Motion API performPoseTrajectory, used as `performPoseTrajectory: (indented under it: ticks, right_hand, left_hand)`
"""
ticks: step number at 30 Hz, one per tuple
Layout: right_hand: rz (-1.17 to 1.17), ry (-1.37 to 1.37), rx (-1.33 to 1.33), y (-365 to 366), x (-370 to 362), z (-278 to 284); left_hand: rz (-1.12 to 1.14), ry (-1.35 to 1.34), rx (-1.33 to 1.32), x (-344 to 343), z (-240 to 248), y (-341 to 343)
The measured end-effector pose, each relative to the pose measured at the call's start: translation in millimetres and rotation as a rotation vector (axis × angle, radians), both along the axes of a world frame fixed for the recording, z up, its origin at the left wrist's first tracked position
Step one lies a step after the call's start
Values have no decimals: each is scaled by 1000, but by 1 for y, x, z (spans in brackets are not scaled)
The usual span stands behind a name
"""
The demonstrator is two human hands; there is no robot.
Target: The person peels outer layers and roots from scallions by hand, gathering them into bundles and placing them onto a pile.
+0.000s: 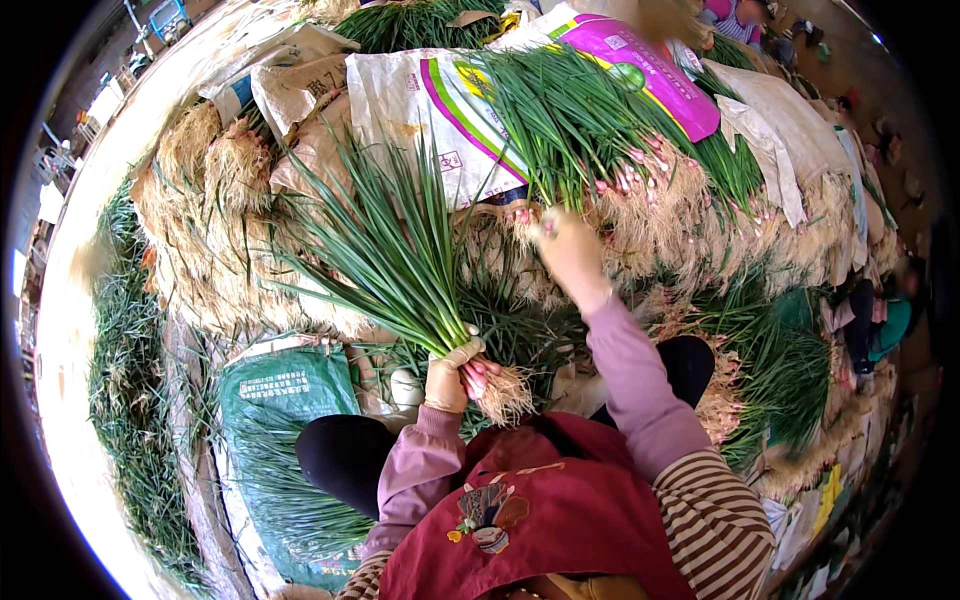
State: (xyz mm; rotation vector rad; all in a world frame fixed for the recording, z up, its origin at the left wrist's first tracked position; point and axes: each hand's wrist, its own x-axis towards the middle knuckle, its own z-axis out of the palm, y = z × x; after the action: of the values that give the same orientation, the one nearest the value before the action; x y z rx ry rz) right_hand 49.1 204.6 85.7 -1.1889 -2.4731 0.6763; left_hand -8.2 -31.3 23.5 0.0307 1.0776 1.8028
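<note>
My left hand, in a pale glove, is closed round a thick bunch of green onions. Their long leaves fan up and to the left, while the pinkish bulbs and pale roots stick out at the lower right of the fist. Farther off, my right hand, also gloved, is at the near edge of a loose pile of green onions. Its fingers are curled in a pinch at the bulbs and slightly blurred; a small pinkish bulb seems to show between the fingertips.
The pile lies on printed sacks over a stacked bank of rooted onions. More onions lie on a green sack at the left and in a heap at the right. Loose leaves strew the far left floor. Other people sit at the right.
</note>
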Motion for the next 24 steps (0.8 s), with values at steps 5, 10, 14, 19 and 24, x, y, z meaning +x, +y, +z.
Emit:
performPoseTrajectory:
  ticks: [5, 10, 14, 19, 24]
  right_hand:
    - [62, -272, 215, 36, 1, -18]
    - [557, 86, -25, -77, 49, -29]
    - [482, 13, -205, -72, 49, -26]
    - [19, -28, -20, 5, -9, -5]
    - [1, -240, -9, 32, -47, -14]
  left_hand:
    - [-25, -131, 145, -3, -15, 10]
    - [-130, -187, 302, -4, -20, 11]
    - [-108, -307, 129, -3, -29, 8]
    - [0, -223, 207, 2, -9, 12]
    - [-59, -191, 72, -1, -8, 12]
